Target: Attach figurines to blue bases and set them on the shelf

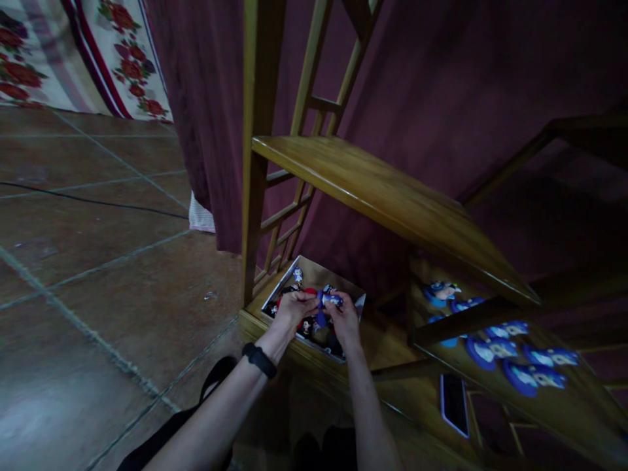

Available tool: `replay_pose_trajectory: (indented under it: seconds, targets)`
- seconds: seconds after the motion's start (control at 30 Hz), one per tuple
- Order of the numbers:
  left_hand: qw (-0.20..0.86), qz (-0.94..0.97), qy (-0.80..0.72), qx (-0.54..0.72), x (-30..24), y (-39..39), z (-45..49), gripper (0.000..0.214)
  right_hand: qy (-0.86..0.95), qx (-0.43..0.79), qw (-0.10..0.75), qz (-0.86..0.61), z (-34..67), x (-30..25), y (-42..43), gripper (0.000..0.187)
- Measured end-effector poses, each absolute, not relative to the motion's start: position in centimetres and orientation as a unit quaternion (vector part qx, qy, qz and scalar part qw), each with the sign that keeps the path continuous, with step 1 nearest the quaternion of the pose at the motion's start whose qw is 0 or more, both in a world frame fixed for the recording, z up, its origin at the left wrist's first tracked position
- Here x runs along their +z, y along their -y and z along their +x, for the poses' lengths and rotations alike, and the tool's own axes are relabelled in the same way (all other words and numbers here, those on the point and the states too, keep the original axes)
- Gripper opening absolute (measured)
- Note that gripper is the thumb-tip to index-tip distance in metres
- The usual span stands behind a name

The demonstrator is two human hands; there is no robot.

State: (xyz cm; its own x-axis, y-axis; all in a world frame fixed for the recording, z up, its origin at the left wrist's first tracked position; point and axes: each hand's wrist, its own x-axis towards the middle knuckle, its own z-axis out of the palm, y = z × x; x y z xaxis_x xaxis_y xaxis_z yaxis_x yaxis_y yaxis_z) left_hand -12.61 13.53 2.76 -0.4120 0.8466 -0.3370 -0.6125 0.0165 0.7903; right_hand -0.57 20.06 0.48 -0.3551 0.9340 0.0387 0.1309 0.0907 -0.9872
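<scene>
Both hands meet over an open cardboard box [338, 273] on the low shelf. My right hand [345, 316] pinches a small blue-and-white figurine [332, 299], lying sideways between the fingers. My left hand [296, 310], with a dark band on its wrist, has its fingertips closed at the blue round base [321, 306] at the figurine's end. Whether figurine and base are joined is too small to tell. Beneath the hands the box holds several dark and red figurines [307, 326], partly covered by my fingers. A white-and-violet figurine [297, 274] lies in the box's far corner.
To the right, several blue-based figurines [490, 350] are on a wooden shelf. A phone [454, 404] lies nearer me. A wooden shelf board [383, 183] overhangs the box, with a post [255, 196] at its left. A dark cable [98, 201] crosses the tiled floor.
</scene>
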Motion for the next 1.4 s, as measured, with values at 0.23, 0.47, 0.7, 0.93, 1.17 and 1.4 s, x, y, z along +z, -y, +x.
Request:
replay_pose_trajectory:
  seconds: [0.23,0.47,0.7,0.93,1.17,1.4]
  targets:
    - [0.466,0.17,-0.518,0.697,1.8,-14.2,-12.3,0.026,0.639,0.503,0.376,-0.444,-0.5,0.3,-20.0,0.032]
    - [0.432,0.185,-0.554,0.687,1.7,-14.5,-11.9,0.018,0.633,0.477,0.409,-0.452,-0.8,-0.5,-20.0,0.033]
    - [0.526,0.139,-0.482,0.687,2.7,-13.4,-12.8,0.025,0.685,0.429,0.396,-0.435,-0.3,0.5,-19.2,0.028]
    - [0.488,0.173,-0.506,0.69,2.8,-13.1,-12.5,0.021,0.688,0.418,0.405,-0.434,-0.5,1.1,-18.8,0.025]
    - [0.38,0.246,-0.55,0.702,2.5,-13.5,-11.4,0.014,0.641,0.46,0.421,-0.448,-0.6,1.0,-18.9,0.031]
    - [0.493,0.186,-0.493,0.692,2.9,-12.6,-11.6,0.022,0.705,0.396,0.4,-0.431,0.0,1.8,-18.3,0.025]
